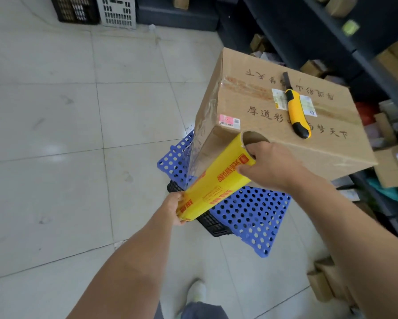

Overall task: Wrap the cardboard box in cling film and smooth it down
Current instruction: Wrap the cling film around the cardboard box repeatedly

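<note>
A large cardboard box (257, 104) with black handwriting stands on a blue perforated board (251, 215). A yellow roll of cling film (216, 178) is held tilted at the box's near left corner. My right hand (271, 164) grips its upper end with fingers in the core. My left hand (173, 207) grips the lower end. Clear film (199, 143) stretches from the roll up across the box's left side.
A yellow and black utility knife (297, 111) lies on top of the box. A black crate (211, 223) sits under the blue board. Dark shelves (331, 42) with parcels run along the right. Black and white crates (117, 11) stand at the far wall. My shoe (196, 291) is below.
</note>
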The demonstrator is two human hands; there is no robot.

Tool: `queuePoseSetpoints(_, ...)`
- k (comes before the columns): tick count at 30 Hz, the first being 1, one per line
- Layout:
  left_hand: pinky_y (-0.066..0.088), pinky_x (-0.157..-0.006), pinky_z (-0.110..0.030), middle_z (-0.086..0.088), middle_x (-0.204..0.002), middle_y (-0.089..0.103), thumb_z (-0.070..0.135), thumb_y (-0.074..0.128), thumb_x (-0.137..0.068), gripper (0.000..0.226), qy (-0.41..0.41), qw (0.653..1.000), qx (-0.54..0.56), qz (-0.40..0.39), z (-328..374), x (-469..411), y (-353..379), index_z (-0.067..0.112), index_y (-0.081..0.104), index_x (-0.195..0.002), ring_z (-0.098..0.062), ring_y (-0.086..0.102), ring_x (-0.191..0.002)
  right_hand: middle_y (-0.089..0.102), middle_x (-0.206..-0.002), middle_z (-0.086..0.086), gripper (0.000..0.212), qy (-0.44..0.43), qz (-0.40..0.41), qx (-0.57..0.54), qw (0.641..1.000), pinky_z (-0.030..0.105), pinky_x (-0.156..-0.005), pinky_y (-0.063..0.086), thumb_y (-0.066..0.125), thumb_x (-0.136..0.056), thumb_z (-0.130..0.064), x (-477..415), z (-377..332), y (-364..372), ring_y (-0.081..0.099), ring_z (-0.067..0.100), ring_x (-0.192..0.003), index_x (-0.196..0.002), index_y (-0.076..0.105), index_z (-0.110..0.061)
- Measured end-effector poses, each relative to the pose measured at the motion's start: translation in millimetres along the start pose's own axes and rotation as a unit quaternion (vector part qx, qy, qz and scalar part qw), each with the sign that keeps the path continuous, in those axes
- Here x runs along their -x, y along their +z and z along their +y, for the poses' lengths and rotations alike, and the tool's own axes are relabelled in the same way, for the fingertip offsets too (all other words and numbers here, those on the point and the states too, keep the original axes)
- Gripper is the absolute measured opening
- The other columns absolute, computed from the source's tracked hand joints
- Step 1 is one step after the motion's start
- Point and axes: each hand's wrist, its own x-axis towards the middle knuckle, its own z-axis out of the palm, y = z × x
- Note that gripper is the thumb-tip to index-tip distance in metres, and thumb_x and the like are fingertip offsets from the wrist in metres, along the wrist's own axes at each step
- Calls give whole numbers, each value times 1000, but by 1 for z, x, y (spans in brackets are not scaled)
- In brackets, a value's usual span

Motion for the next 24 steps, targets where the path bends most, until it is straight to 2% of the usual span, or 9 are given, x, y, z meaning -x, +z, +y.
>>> queuePoseSetpoints(2, 45, -99, -47, -14, -95, 56, 43, 49, -94, 34, 4, 1000, 14, 3, -4, 4, 9, 12, 49, -108, -32, 55, -100, 47, -63, 1, 44, -22, 27, -10, 999, 28, -49, 33, 51, -90, -52, -2, -6, 2, 48, 18, -59, -67, 45, -14)
queuePoseSetpoints(5, 51, -88, -49, -15, -115, 60, 57, 51, -90, 51, 28, 998, 58, 4, -9, 5, 20, 16, 49, -121, -33, 60, -99, 50, -66, 0, 42, -66, 41, 6, 997, 29, -56, 38, 49, -92, -49, -6, -5, 6, 54, 21, -66, -69, 45, -14)
queuePoseSetpoints(10, 51, -93, -46, -12, -100, 64, 39, 55, -93, 33, 87, 989, 110, 37, -24, 0, 42, 14, 58, -115, -30, 64, -101, 36, -58, 1, 44, -100, 10, -21, 995, 28, -46, 27, 56, -91, -41, -4, 35, 6, 35, 15, -51, -63, 35, -14)
queuePoseSetpoints(14, 49, -89, -40, -9, -98, 58, 35, 52, -95, 29, 108, 983, 136, 53, -42, 9, 52, 17, 56, -116, -25, 59, -86, 42, -60, 2, 36, -148, -14, -32, 988, 29, -48, 30, 57, -90, -38, 0, 55, 6, 39, 18, -52, -69, 44, -11)
queuePoseSetpoints(17, 40, -98, -45, -9, -126, 54, 39, 50, -94, 39, 92, 984, 145, 46, -63, 7, 53, 18, 54, -127, -26, 53, -100, 62, -83, 10, 25, -162, -29, -9, 986, 36, -61, 47, 57, -90, -32, 2, 63, 1, 58, 25, -70, -96, 60, -8)
queuePoseSetpoints(20, 51, -73, -36, -12, -109, 58, 24, 38, -102, 30, 65, 977, 201, -12, -84, 13, 63, 18, 56, -125, -28, 55, -89, 61, -94, 12, 42, -153, -22, 26, 988, 33, -61, 48, 55, -92, -29, 9, 68, -3, 59, 23, -75, -127, 49, -7)
queuePoseSetpoints(21, 52, -75, -36, -13, -116, 58, 20, 35, -102, 31, 59, 974, 218, -37, -89, 19, 67, 19, 55, -126, -30, 55, -94, 63, -96, 14, 49, -151, -5, 30, 988, 33, -63, 50, 54, -93, -36, 12, 70, -4, 61, 24, -76, -131, 45, -6)
queuePoseSetpoints(22, 48, -89, -39, -14, -131, 53, 19, 35, -102, 31, 54, 976, 206, -45, -94, 21, 70, 20, 55, -126, -32, 54, -108, 64, -92, 13, 54, -147, 18, 28, 989, 34, -63, 50, 52, -93, -43, 13, 71, -3, 61, 24, -75, -131, 45, -6)
queuePoseSetpoints(24, 24, -114, -47, -13, -150, 34, 20, 37, -101, 35, 57, 982, 172, -42, -97, 25, 72, 21, 49, -134, -32, 40, -132, 59, -72, 8, 57, -143, 59, 42, 987, 32, -52, 44, 47, -93, -50, 12, 73, 0, 56, 21, -63, -127, 48, -3)
